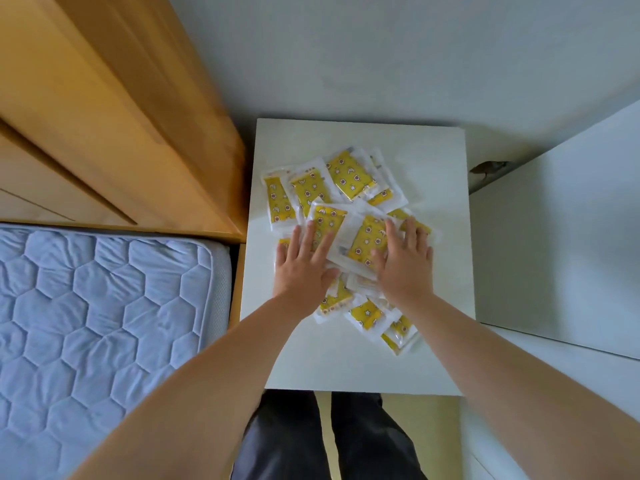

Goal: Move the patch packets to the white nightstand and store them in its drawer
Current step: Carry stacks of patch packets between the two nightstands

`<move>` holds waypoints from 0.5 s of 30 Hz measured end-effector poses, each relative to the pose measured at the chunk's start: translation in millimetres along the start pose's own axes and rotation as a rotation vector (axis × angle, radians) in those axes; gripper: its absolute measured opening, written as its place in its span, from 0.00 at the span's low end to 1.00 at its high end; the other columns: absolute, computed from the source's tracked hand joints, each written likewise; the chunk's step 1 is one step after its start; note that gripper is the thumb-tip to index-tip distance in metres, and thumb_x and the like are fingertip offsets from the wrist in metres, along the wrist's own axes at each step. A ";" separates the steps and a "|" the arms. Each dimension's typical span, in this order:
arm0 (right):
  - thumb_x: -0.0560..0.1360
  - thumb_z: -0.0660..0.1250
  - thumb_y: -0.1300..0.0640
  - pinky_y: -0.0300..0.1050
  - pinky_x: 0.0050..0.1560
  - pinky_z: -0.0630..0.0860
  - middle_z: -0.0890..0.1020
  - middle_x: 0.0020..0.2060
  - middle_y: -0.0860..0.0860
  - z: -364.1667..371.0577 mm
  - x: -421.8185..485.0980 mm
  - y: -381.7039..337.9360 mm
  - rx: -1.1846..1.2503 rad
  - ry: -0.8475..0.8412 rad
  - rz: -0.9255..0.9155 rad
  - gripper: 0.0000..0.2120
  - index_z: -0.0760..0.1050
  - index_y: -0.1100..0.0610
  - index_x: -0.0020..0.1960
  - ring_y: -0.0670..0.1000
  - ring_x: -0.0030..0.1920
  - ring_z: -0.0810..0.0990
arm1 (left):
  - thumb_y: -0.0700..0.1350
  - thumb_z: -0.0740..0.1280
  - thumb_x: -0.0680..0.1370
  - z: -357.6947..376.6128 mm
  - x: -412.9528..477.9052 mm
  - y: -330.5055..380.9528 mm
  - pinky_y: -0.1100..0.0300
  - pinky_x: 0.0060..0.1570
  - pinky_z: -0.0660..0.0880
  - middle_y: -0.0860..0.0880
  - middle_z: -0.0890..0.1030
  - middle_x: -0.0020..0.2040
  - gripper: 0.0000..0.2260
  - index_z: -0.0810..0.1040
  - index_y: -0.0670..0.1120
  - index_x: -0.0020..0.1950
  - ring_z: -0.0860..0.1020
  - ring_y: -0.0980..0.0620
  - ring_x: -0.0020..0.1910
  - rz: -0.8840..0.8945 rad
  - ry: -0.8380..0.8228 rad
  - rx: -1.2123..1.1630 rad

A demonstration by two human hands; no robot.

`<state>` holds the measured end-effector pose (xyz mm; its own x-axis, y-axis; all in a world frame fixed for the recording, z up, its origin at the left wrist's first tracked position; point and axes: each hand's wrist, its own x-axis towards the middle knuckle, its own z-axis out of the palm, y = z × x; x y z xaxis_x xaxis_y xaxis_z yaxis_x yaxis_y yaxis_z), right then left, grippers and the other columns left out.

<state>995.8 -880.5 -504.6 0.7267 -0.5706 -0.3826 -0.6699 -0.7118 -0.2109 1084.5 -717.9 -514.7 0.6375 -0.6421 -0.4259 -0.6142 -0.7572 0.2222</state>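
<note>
Several yellow patch packets [349,178] in clear wrappers lie in a loose, overlapping heap on top of the white nightstand [440,271]. My left hand [304,265] lies flat on the left side of the heap, fingers straight and spread over a packet. My right hand [405,261] lies flat on the right side, fingers straight, covering other packets. Some packets stick out below my wrists toward the near edge. The nightstand's drawer is not visible from this top-down view.
A bed with a quilted blue mattress [97,323] stands left of the nightstand, with a wooden headboard [121,109] behind it. White cabinet panels [561,244] rise on the right. My legs in dark trousers [329,441] are below the nightstand's front edge.
</note>
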 end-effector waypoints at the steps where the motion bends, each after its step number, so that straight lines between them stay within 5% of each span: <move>1: 0.81 0.52 0.45 0.60 0.73 0.52 0.49 0.77 0.59 -3.5 -0.9 -0.5 0.017 0.020 -0.009 0.28 0.49 0.51 0.78 0.61 0.76 0.49 | 0.59 0.50 0.82 -1.7 -2.3 -0.1 0.43 0.75 0.45 0.47 0.37 0.78 0.29 0.40 0.54 0.78 0.38 0.45 0.77 -0.015 0.012 -0.023; 8: 0.81 0.54 0.47 0.58 0.74 0.51 0.50 0.77 0.57 -55.5 -18.8 -19.3 0.010 0.022 -0.233 0.27 0.56 0.57 0.76 0.58 0.76 0.50 | 0.57 0.50 0.82 -51.7 -37.0 13.1 0.47 0.75 0.44 0.46 0.39 0.79 0.29 0.39 0.52 0.78 0.40 0.46 0.78 -0.071 0.119 -0.020; 15: 0.82 0.53 0.48 0.55 0.75 0.48 0.51 0.77 0.57 -157.7 -71.6 -71.4 0.081 0.111 -0.495 0.25 0.58 0.59 0.75 0.56 0.77 0.49 | 0.52 0.59 0.81 -153.0 -124.3 12.3 0.44 0.75 0.50 0.43 0.50 0.79 0.29 0.52 0.48 0.79 0.50 0.43 0.78 -0.033 0.452 0.073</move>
<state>1015.5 -853.4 -320.2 0.9686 -0.2166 -0.1222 -0.2481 -0.8762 -0.4132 1068.9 -665.8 -324.9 0.7864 -0.6178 -0.0022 -0.6109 -0.7782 0.1455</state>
